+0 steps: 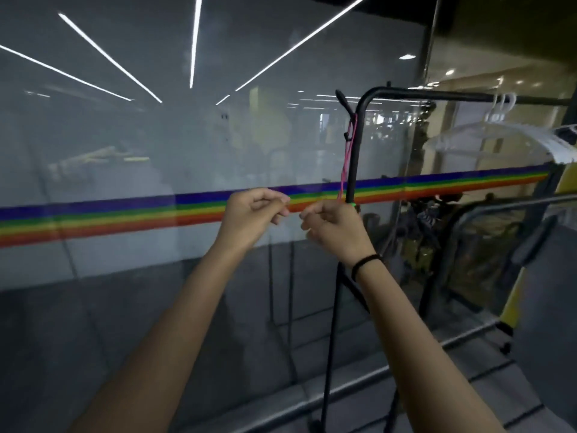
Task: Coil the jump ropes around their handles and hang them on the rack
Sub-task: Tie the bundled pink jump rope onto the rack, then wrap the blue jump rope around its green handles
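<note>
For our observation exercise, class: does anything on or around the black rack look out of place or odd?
Mildly: the pink jump rope hangs from a hook on the rack in long loose strands, not coiled, reaching the right hand. Otherwise nothing stands out.

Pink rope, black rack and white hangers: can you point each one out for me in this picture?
pink rope (pixel 346 165): head view, on the strands hanging beside the rack's upright.
black rack (pixel 462 95): head view, on its top bar.
white hangers (pixel 530 134): head view, on a sloping shoulder.
</note>
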The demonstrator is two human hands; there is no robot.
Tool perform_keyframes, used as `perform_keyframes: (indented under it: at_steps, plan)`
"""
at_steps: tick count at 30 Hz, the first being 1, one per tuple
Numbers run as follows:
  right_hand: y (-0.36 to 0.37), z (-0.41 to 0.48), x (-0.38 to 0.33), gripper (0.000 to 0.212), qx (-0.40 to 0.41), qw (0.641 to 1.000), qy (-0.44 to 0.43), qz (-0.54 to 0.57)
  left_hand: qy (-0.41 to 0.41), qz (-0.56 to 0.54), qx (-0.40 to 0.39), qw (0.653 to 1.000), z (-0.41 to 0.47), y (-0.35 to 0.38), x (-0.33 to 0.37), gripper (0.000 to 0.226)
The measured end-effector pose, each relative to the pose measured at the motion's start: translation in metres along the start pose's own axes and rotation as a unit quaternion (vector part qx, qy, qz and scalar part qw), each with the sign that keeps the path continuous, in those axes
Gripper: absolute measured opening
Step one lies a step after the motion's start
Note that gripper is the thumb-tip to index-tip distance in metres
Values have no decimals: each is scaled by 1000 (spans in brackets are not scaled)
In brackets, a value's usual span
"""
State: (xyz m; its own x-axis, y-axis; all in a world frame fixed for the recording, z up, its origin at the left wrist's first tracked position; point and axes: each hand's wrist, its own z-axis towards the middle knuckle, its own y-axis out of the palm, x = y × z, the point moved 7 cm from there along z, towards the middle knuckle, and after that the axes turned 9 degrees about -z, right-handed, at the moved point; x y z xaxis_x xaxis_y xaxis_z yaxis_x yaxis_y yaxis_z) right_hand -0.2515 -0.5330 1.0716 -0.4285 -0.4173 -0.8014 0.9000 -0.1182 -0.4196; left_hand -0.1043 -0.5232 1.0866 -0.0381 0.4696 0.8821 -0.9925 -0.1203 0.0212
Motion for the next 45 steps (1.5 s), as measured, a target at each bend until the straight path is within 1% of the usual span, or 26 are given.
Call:
perform_keyframes:
  at_steps: [2, 5, 9, 12, 14, 16, 19, 21, 23, 26, 28, 31, 34, 39, 45]
  plan:
    - [4, -55, -11, 11, -38, 999, -6, 9, -10, 16, 19, 1000, -62, -8, 6, 12]
    - [12, -133, -24, 8, -82, 997, -14, -3, -46, 33, 56, 997, -150, -26, 8, 14]
    - [32, -221, -38, 18, -151, 988, 0, -11, -82, 55, 72, 992, -248, -49, 20, 12]
    - [50, -274, -49, 25, -191, 981, 16, 15, -118, 59, 90, 987, -308, -70, 27, 14]
    - [65, -305, -50, 25, -214, 976, 28, 19, -141, 64, 114, 981, -347, -87, 27, 17]
    - [83, -334, -49, 25, -237, 971, 36, 20, -160, 66, 145, 974, -383, -105, 22, 15]
    - [106, -371, -45, 26, -264, 963, 44, 19, -170, 74, 190, 964, -430, -130, 11, 15]
    - [120, -391, -39, 27, -279, 959, 53, 21, -185, 78, 197, 960, -457, -142, -2, 20]
    - [135, -415, -27, 29, -294, 953, 70, 28, -207, 77, 194, 956, -483, -152, -18, 18]
    - [166, -455, -3, 29, -314, 946, 73, 24, -219, 80, 196, 953, -524, -166, -47, 16]
    - [182, -475, 11, 28, -314, 945, 86, 28, -230, 79, 194, 950, -544, -171, -64, 12]
    - [217, -513, 51, 24, -319, 943, 95, 15, -257, 82, 182, 945, -579, -182, -110, 18]
    - [252, -546, 98, 14, -334, 938, 97, 6, -268, 70, 187, 942, -612, -189, -163, 27]
    - [310, -602, 198, 13, -332, 940, 79, -2, -238, 54, 202, 948, -670, -190, -270, 12]
    - [393, -686, 353, 11, -334, 940, 73, 1, -230, 55, 184, 954, -770, -188, -444, 13]
